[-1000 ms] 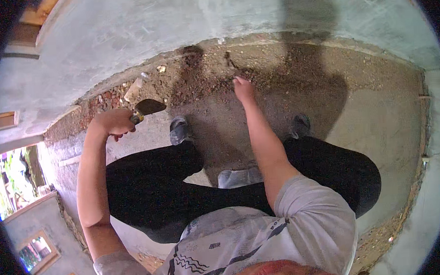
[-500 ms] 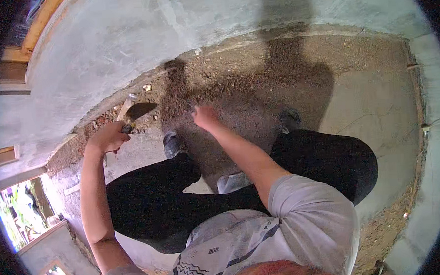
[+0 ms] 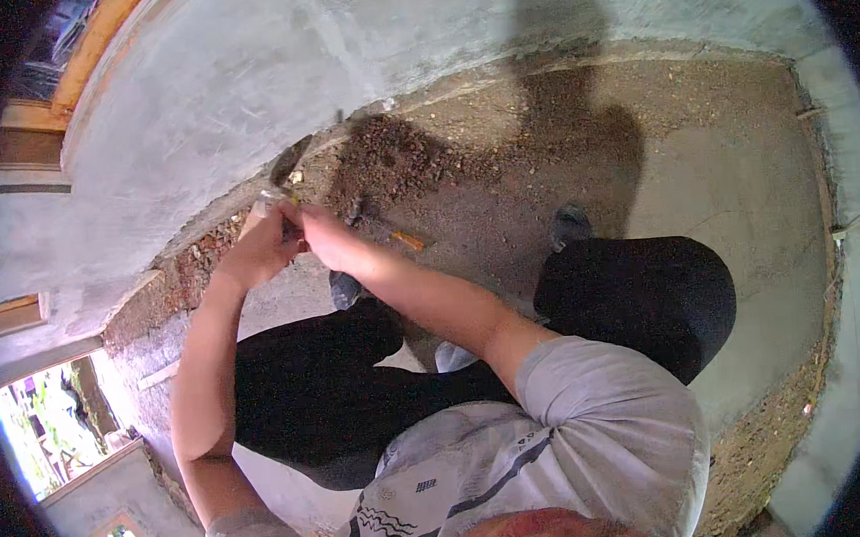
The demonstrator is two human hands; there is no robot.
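My left hand (image 3: 262, 248) is closed around what looks like a trowel. Its dark blade (image 3: 291, 159) points up toward the wall beyond the fingers, and its handle is mostly hidden. Against the left hand, my right hand (image 3: 326, 237) is closed at the same tool. What its fingers grip is hidden. Shiny, pale material (image 3: 273, 197) shows just past the fingers. On the ground right of the hands lies an orange-handled tool (image 3: 407, 240), whose dark end is hard to make out. Loose brown soil (image 3: 395, 158) lies beyond my right hand.
A grey plastered wall (image 3: 207, 105) curves along the far side, with a strip of rubble (image 3: 192, 266) at its foot on the left. My bent knees (image 3: 636, 297) and feet (image 3: 571, 224) frame the concrete floor. An opening (image 3: 54, 424) lets in daylight at left.
My right hand has moved left from the soil to meet my left hand. The trowel's blade has swung up toward the wall. The orange-handled tool now shows on the ground.
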